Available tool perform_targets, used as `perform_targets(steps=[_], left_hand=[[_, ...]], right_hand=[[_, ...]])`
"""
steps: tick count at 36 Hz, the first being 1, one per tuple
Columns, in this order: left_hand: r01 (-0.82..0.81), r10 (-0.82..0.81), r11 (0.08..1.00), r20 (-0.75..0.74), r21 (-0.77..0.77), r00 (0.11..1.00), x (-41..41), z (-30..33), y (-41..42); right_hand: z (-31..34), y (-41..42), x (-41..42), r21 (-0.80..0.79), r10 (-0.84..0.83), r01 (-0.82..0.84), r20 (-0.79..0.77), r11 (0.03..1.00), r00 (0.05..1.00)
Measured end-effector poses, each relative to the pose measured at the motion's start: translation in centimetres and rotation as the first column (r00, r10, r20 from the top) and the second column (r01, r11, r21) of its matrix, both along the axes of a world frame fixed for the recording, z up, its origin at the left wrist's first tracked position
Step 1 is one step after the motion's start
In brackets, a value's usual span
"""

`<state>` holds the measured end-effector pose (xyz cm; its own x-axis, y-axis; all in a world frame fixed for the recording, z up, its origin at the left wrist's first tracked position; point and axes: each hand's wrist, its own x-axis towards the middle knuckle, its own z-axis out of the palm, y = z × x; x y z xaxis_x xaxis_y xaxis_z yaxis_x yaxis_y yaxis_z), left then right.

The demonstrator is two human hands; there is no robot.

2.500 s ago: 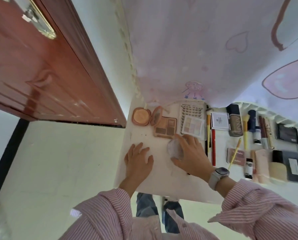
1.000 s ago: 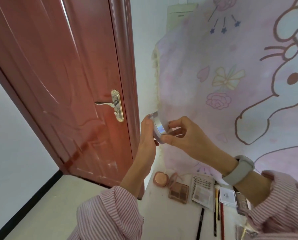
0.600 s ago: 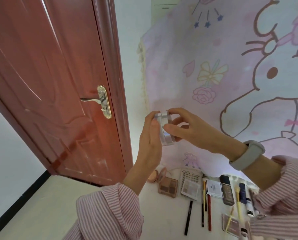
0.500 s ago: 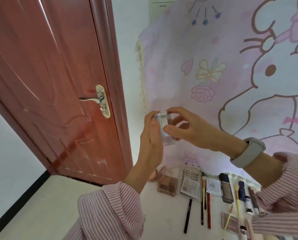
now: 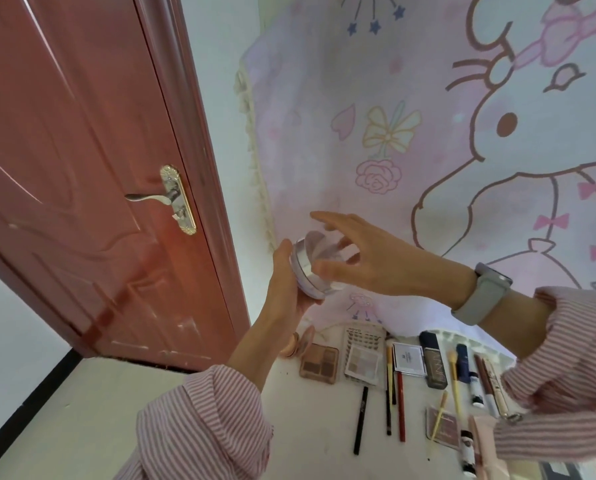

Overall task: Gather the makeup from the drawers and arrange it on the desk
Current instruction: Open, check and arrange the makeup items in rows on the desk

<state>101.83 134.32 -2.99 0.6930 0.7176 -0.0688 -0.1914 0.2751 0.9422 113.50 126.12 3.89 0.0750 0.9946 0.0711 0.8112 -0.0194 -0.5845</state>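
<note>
A round silver compact (image 5: 312,268) is raised in front of the curtain, well above the desk. My left hand (image 5: 286,282) holds it from behind, fingers curled round its back. My right hand (image 5: 362,254) is at its front with the fingers spread; the thumb lies against the silver rim. On the white desk (image 5: 310,427) below lie a brown eyeshadow palette (image 5: 319,363), a pale palette (image 5: 363,362), a peach blush compact (image 5: 298,342), pencils (image 5: 393,393) and several other makeup items.
A red-brown door (image 5: 82,168) with a metal handle (image 5: 158,198) stands at the left. A pink cartoon curtain (image 5: 428,133) hangs behind the desk. More tubes and bottles (image 5: 469,372) lie on the desk's right side, partly under my right sleeve.
I lifted the compact off the desk and raised it with both hands. In the last half second my right hand's fingers have spread away from its front.
</note>
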Motion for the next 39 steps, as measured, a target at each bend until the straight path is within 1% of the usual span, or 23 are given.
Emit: perform_targets(steps=[1,3,7,9,10,12,14,16,18,21,23,24,26,28,29,31,35,37,39], left_hand=[[0.003,-0.003,1.0,-0.009,0.005,1.0,0.1,-0.3,0.0],[0.03,-0.03,0.999,-0.026,0.024,0.999,0.6,-0.8,0.0],[0.073,-0.071,0.997,-0.039,0.037,0.997,1.2,-1.1,-0.1],[0.096,-0.095,0.995,-0.032,0.018,0.995,1.4,-1.2,-0.3],[0.097,-0.096,0.995,-0.034,0.016,0.995,1.5,-1.2,-0.3],[0.096,-0.094,0.995,-0.061,0.036,0.994,1.8,-1.4,-0.3],[0.09,-0.084,0.994,-0.096,0.063,0.992,2.1,-1.5,-0.4],[0.095,-0.087,0.993,-0.115,0.068,0.99,2.3,-1.7,-0.6],[0.101,-0.094,0.993,-0.116,0.059,0.989,2.4,-1.7,-0.6],[0.108,-0.105,0.994,-0.076,0.035,0.992,2.3,-1.6,-0.6],[0.096,-0.096,0.995,-0.051,0.004,0.994,2.2,-1.5,-0.6],[0.088,-0.088,0.996,-0.05,-0.002,0.995,2.2,-1.5,-0.5],[0.075,-0.074,0.997,-0.067,0.003,0.995,2.0,-1.4,-0.3],[0.058,-0.058,0.998,-0.079,0.006,0.995,1.9,-1.3,-0.3],[0.052,-0.051,0.999,-0.082,0.009,0.995,1.8,-1.2,-0.3],[0.05,-0.049,0.999,-0.084,0.013,0.995,1.7,-1.2,-0.2],[0.066,-0.066,0.998,-0.044,-0.003,0.997,1.2,-1.2,0.0],[0.082,-0.08,0.996,-0.039,0.043,0.996,1.0,-1.5,0.0],[0.097,-0.096,0.995,-0.037,0.038,0.995,1.0,-1.8,0.1]], right_hand=[[-0.2,0.0,0.0,-0.015,-0.047,0.048,0.052,0.999,0.998],[-0.4,0.1,0.4,-0.036,-0.065,0.07,0.123,0.997,0.99],[-0.3,-0.6,1.2,-0.094,0.05,-0.041,0.103,0.995,0.993],[-0.2,-0.8,1.5,-0.116,0.097,-0.09,0.059,0.989,0.993],[-0.3,-0.9,1.6,-0.115,0.089,-0.085,0.028,0.99,0.996],[-0.5,-0.9,1.7,-0.098,0.012,-0.011,0.004,0.995,1.0],[-0.6,-0.8,1.5,-0.094,-0.087,0.093,0.063,0.991,0.994],[-0.7,-0.6,1.5,-0.089,-0.135,0.145,0.106,0.985,0.985],[-0.6,-0.7,1.6,-0.084,-0.112,0.122,0.109,0.989,0.988],[-0.6,-1.0,1.9,-0.099,0.009,0.003,0.117,0.995,0.993],[-0.7,-1.0,1.8,-0.085,0.069,-0.061,0.086,0.995,0.994],[-0.8,-0.9,1.6,-0.072,0.061,-0.057,0.06,0.996,0.996],[-0.9,-0.6,1.3,-0.044,-0.015,0.017,0.042,0.999,0.999],[-0.8,-0.1,1.2,-0.031,-0.093,0.095,0.065,0.995,0.993],[-0.8,0.1,1.2,-0.034,-0.101,0.103,0.076,0.994,0.992],[-0.7,0.2,1.2,-0.061,-0.065,0.07,0.076,0.996,0.995],[-0.9,0.0,0.9,-0.052,0.091,-0.087,0.073,0.995,0.993],[-1.0,0.0,0.5,-0.05,0.077,-0.076,0.018,0.996,0.997],[-1.0,0.3,0.1,-0.054,0.01,-0.01,-0.001,0.998,1.0]])
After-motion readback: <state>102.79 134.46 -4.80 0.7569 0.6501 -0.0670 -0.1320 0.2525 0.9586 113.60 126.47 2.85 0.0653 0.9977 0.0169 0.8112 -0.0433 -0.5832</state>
